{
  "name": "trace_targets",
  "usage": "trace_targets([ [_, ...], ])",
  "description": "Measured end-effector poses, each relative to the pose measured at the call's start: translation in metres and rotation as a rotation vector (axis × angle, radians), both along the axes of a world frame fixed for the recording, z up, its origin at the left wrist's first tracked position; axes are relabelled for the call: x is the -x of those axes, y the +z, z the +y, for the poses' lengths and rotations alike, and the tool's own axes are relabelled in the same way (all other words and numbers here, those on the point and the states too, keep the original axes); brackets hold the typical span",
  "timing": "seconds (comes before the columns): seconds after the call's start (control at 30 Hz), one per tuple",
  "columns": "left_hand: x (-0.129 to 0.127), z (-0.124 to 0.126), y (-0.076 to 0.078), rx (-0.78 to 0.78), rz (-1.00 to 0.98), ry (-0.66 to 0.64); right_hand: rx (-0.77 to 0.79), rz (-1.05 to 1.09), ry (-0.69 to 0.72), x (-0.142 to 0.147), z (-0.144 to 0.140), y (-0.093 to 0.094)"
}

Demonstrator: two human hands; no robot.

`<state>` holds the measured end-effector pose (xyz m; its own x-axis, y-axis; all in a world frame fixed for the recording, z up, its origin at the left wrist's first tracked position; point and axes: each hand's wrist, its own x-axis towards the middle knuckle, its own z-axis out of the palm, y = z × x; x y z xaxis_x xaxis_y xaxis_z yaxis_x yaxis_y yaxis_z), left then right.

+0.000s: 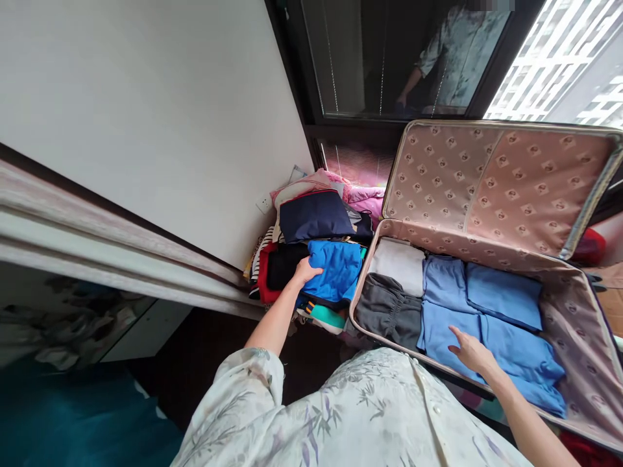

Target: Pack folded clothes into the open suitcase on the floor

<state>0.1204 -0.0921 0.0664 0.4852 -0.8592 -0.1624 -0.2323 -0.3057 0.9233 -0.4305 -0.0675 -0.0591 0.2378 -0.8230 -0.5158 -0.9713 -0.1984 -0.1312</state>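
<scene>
No readable brand, label or writing anywhere; the suitcase (579, 324) lining carries only a small repeated motif, too small to make out. Suitcase lies open, lid (496, 181) raised against the window. Left hand (305, 271), just left of the suitcase: grip closed on the near-left edge of a folded blue top (337, 267), thumb on top, fingers tucked under the fabric. The blue top sits on a pile of clothes beside the suitcase's left wall, a black piece (282, 264) touching it on the far side from the suitcase, a navy piece (316, 215) behind it, a teal piece (327, 316) under its near edge. Right hand (471, 351), inside the suitcase near its front wall: grip released, fingers spread, resting flat on light-blue folded clothes (506, 324). Left of these in the suitcase, a grey garment (387, 310) and a white one (399, 263), touching.
</scene>
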Motion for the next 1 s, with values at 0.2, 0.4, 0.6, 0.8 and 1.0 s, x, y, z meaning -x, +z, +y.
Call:
trace_targets([
  [0.2,-0.010,0.017,0.024,-0.015,0.202,-0.150,0.110,-0.192,-0.039,-0.014,0.005,0.016],
  [0.4,-0.001,0.049,0.075,0.082,0.491,-0.179,0.034,-0.801,-0.136,-0.065,-0.004,0.070],
  [0.6,0.080,0.044,0.090,0.068,0.596,-0.200,-0.117,-1.435,-0.151,-0.132,-0.018,0.140],
  [0.8,0.188,0.008,0.057,-0.072,0.685,-0.277,-0.434,-1.689,-0.384,-0.099,-0.021,0.152],
  [1.0,0.271,-0.019,0.017,-0.254,0.790,-0.612,-0.344,-1.523,-0.685,0.001,-0.018,0.142],
])
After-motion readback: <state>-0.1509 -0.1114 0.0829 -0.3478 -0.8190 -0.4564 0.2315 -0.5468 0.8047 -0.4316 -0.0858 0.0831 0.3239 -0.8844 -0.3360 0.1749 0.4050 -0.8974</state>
